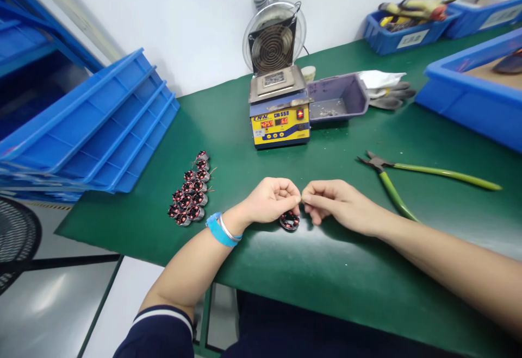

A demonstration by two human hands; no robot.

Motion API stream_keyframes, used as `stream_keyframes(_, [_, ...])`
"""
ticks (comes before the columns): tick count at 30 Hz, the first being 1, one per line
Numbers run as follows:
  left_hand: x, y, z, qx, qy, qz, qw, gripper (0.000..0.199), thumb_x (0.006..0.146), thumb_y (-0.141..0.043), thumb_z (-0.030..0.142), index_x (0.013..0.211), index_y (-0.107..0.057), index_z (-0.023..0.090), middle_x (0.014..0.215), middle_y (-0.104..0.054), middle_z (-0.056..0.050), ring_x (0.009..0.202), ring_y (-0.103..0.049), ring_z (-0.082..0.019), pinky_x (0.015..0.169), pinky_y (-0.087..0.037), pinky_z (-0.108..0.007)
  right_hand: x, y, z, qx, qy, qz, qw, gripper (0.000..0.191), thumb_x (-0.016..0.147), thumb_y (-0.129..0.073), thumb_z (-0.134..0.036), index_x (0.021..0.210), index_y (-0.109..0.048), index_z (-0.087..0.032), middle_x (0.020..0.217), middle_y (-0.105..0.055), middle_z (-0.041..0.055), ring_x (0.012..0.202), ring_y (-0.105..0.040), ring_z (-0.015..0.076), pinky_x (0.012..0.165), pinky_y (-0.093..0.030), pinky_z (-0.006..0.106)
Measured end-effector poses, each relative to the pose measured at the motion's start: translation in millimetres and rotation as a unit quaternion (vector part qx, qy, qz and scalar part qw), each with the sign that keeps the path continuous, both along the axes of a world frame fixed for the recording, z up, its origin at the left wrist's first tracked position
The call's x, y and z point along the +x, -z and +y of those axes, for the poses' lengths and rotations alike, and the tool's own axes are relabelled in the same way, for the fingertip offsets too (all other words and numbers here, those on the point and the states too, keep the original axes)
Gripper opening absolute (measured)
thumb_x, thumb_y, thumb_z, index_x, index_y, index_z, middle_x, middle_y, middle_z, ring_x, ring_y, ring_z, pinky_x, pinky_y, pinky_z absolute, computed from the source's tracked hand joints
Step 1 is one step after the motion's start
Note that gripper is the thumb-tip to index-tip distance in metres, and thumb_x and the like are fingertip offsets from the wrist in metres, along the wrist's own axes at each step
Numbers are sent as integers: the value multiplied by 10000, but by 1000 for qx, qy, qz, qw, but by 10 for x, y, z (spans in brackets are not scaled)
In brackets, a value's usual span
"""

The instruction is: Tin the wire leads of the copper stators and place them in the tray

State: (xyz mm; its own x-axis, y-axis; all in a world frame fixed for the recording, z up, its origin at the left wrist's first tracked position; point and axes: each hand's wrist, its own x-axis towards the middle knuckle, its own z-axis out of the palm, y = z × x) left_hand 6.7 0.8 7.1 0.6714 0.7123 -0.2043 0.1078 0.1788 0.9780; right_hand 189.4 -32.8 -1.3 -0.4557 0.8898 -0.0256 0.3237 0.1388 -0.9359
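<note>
My left hand (275, 200) and my right hand (338, 201) meet fingertip to fingertip above the green table. Both are pinched closed; whatever lies between the fingertips is too small to make out. Just below my left fingers sits a small motor stator (290, 221) with copper windings, partly covered by them. More wound stators (190, 194) stand in a tight group to the left, some with thin wire ends sticking out. Green-handled cutting pliers (383, 169) lie spread apart, to the right of my right hand.
Behind my hands stands a yellow-and-blue solder pot (281, 121) with lit displays and a fan. Beside it are a purple tray (338, 100) and grey gloves (391, 97). Stacked blue crates (110, 124) lean at left; blue bins (411, 35) and a large blue tray (468, 97) stand right.
</note>
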Motion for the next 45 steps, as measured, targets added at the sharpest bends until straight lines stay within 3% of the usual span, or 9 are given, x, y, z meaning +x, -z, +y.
stream_keyframes(3, [-9, 3, -3, 3, 3, 0, 1000, 223, 732, -689, 279, 721, -547, 107, 550, -616, -12, 439, -512, -47, 440, -377, -145, -6, -4, -6, -87, -2, 19, 996, 377, 892, -435, -483, 722, -537, -163, 612, -617, 48, 503, -578, 133, 529, -486, 274])
stream_keyframes(9, [-16, 1, 17, -12, 10, 15, 1000, 228, 760, -672, 289, 717, -537, 111, 549, -623, -10, 394, -459, -27, 423, -357, -144, 125, 21, 21, 432, -20, -164, 887, 198, 928, -457, -255, 887, -631, -169, 853, -688, 84, 719, -623, 166, 644, -480, 296])
stream_keyframes(13, [-17, -21, 2, -17, 9, 15, 1000, 251, 750, -685, 315, 717, -539, 113, 549, -621, -9, 393, -454, -29, 413, -349, -146, 171, 7, 42, 552, -40, -203, 808, 213, 944, -415, -155, 949, -627, -172, 860, -699, 69, 720, -623, 160, 651, -476, 301])
stream_keyframes(19, [-19, -19, -15, -5, 6, 22, 1000, 236, 770, -674, 296, 720, -537, 110, 558, -622, -17, 427, -490, -41, 452, -388, -156, 120, -38, 10, 462, -51, -174, 868, 238, 944, -411, -220, 901, -641, -178, 863, -703, 86, 723, -636, 177, 655, -480, 321])
stream_keyframes(25, [-12, -11, -31, 6, -7, 13, 1000, 182, 751, -670, 230, 716, -544, 104, 565, -622, -23, 491, -557, -66, 489, -430, -160, -59, -18, -90, -46, 19, 4, 999, 339, 915, -398, -395, 701, -526, -165, 599, -615, 41, 476, -586, 129, 491, -474, 257])
stream_keyframes(32, [-8, -20, -16, -21, -9, 8, 1000, 216, 746, -679, 265, 712, -533, 110, 543, -615, -8, 436, -507, -43, 455, -406, -150, 96, -3, -23, 431, -13, -170, 886, 222, 930, -440, -256, 887, -641, -171, 837, -694, 89, 707, -627, 169, 628, -471, 297])
stream_keyframes(35, [-14, -24, -16, -16, -2, 6, 1000, 247, 740, -694, 295, 713, -533, 111, 549, -617, -11, 445, -514, -47, 463, -412, -156, 72, -9, -22, 395, -19, -161, 904, 263, 941, -411, -269, 851, -639, -171, 816, -692, 88, 676, -621, 163, 617, -466, 297])
stream_keyframes(40, [-27, -26, -20, 1, 12, 10, 1000, 258, 743, -698, 306, 717, -535, 108, 558, -621, -19, 464, -538, -60, 476, -418, -163, -47, -15, -76, -9, -4, -12, 1000, 361, 936, -375, -398, 715, -538, -163, 614, -626, 41, 483, -588, 128, 500, -469, 258])
stream_keyframes(45, [-26, -19, -9, -13, 9, 14, 1000, 259, 748, -685, 315, 707, -527, 114, 541, -619, -9, 418, -489, -40, 453, -398, -156, 73, -7, -43, 355, -5, -154, 922, 221, 924, -459, -288, 847, -625, -164, 797, -685, 77, 678, -625, 166, 619, -467, 295])
